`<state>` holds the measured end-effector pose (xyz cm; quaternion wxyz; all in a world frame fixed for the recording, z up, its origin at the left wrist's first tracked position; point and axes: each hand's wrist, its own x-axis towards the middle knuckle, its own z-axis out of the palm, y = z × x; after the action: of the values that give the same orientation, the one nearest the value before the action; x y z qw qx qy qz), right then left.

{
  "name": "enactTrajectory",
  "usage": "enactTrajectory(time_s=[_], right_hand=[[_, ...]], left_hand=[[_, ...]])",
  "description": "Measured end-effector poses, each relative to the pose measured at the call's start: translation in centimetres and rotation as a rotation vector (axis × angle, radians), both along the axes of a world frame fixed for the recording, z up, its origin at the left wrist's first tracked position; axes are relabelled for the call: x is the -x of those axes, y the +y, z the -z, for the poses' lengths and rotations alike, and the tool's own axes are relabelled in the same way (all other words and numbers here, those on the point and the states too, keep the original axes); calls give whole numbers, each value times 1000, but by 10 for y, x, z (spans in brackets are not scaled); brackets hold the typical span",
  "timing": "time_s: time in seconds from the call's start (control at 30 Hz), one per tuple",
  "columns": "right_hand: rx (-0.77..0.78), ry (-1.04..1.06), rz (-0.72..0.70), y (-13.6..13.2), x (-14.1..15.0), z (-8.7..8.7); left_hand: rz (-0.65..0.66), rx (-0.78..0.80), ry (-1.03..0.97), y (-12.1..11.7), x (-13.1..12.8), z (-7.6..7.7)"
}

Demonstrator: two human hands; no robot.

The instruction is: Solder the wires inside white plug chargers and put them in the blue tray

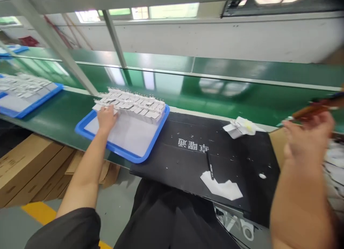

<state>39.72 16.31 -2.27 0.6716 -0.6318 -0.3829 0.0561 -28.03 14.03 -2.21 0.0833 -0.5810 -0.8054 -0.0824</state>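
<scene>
In the blue tray [138,159], the left hand [106,119] is touching white parts [138,104] and could be tipping neighbours by snagging, finger closure there and on the blurred right hand [309,137] being unclear.

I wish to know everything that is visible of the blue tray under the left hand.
The blue tray is shallow and looks plastic, with rounded corners and a raised rim. A pale, flat surface shows inside its near half; rows of white parts fill the far side, hiding most of the far rim. It lies flat on the green bench, beside the black mat. The left hand is at the parts' left end, its forearm crossing the near rim.
</scene>
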Motion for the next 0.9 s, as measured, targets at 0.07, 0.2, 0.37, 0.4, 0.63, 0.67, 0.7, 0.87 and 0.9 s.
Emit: enactTrajectory(time_s=[0.07,0.2,0.37,0.4,0.63,0.67,0.7,0.87,0.9], right_hand=[[56,14,23,-17,13,3],[148,-35,53,-45,27,25],[416,-118,-247,-46,43,48],[460,-144,-299,-43,46,48],[656,-270,-546,-22,69,41],[675,-282,-571,-21,73,41],[690,-295,-588,-21,77,41],[662,-379,-633,-34,103,32],[644,-398,-665,-41,109,27]], left_hand=[[0,-78,-8,3,6,1],[52,-268,-94,10,21,8],[-48,-378,-201,15,19,7],[-52,-406,-215,13,13,4],[306,-596,-302,-39,-85,-22],[379,-560,-360,-49,-106,-23],[448,-521,-401,-59,-126,-25],[742,-312,-704,-91,-214,-22],[774,-274,-763,-94,-227,-21]])
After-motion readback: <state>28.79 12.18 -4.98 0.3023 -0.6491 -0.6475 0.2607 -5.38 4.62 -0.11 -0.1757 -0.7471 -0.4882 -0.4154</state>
